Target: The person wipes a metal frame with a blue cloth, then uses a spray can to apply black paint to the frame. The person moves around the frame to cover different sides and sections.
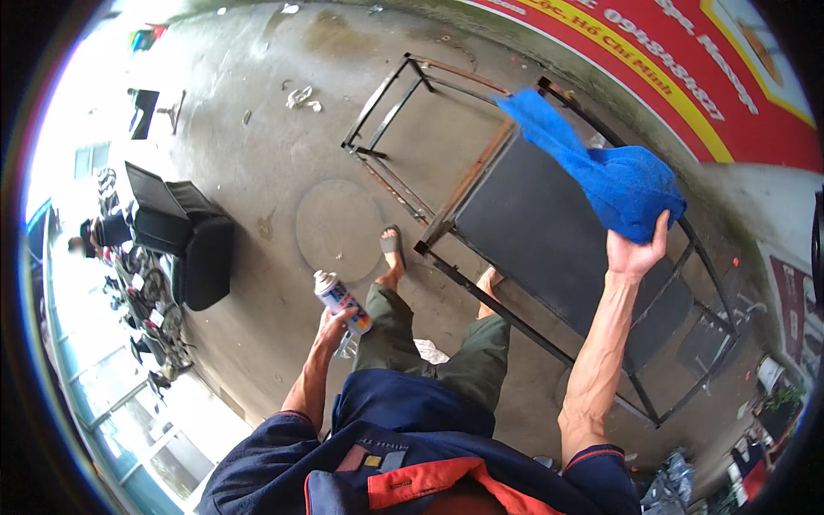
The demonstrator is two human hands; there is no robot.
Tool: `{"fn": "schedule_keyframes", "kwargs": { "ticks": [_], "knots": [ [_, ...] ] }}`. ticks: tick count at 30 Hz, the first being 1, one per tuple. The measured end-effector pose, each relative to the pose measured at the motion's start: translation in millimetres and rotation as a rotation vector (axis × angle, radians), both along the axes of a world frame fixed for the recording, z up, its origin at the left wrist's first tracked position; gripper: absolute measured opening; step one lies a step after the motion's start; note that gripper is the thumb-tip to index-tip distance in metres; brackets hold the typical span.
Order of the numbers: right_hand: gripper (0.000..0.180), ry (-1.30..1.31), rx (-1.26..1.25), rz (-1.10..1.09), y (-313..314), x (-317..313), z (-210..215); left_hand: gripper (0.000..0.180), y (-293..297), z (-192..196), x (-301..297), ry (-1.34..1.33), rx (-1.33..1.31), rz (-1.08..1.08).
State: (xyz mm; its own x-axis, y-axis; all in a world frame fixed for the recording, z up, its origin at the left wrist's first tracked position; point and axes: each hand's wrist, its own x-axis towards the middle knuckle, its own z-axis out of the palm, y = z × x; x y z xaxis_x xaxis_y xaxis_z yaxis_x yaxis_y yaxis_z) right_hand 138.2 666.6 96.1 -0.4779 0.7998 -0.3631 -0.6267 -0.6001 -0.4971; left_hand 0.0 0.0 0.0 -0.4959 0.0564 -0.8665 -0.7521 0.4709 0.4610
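Note:
My left hand (334, 328) is closed around a white and blue spray can (338, 299), which tilts with its top pointing away and to the left. My right hand (636, 257), fingers partly hidden, grips a bunched blue cloth (633, 190). A loose end of the cloth trails to the far left, over a dark grey flat panel (534, 211). That panel sits within a black metal frame (506, 316), which leans across the floor on my right. Brown, rusty-looking patches show on the frame's far end.
A smaller open metal frame (371, 118) adjoins the panel's far end. On the left stand a black armchair (206, 257) and several motorbikes (153, 296), with a person (110, 230) beside them. A red and yellow banner (635, 51) lines the right wall. Plastic bags (672, 485) lie at lower right.

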Motion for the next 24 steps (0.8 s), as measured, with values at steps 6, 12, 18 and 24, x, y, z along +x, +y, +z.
{"fn": "schedule_keyframes", "kwargs": {
  "ticks": [6, 12, 18, 24],
  "knots": [
    [0.074, -0.025, 0.062, 0.223, -92, -146, 10, 0.054, -119, -5, -13, 0.001, -0.041, 0.428],
    [0.063, -0.331, 0.218, 0.131, -157, -351, -27, 0.056, -204, -58, -57, -0.013, -0.115, 0.541],
    [0.061, -0.443, 0.48, 0.373, -172, -553, -114, 0.066, -263, -73, -55, -0.08, -0.142, 0.738],
    [0.051, -0.516, 0.647, 0.653, -168, -700, -213, 0.069, -272, -95, -17, -0.29, -0.122, 0.968]
  ]
}}
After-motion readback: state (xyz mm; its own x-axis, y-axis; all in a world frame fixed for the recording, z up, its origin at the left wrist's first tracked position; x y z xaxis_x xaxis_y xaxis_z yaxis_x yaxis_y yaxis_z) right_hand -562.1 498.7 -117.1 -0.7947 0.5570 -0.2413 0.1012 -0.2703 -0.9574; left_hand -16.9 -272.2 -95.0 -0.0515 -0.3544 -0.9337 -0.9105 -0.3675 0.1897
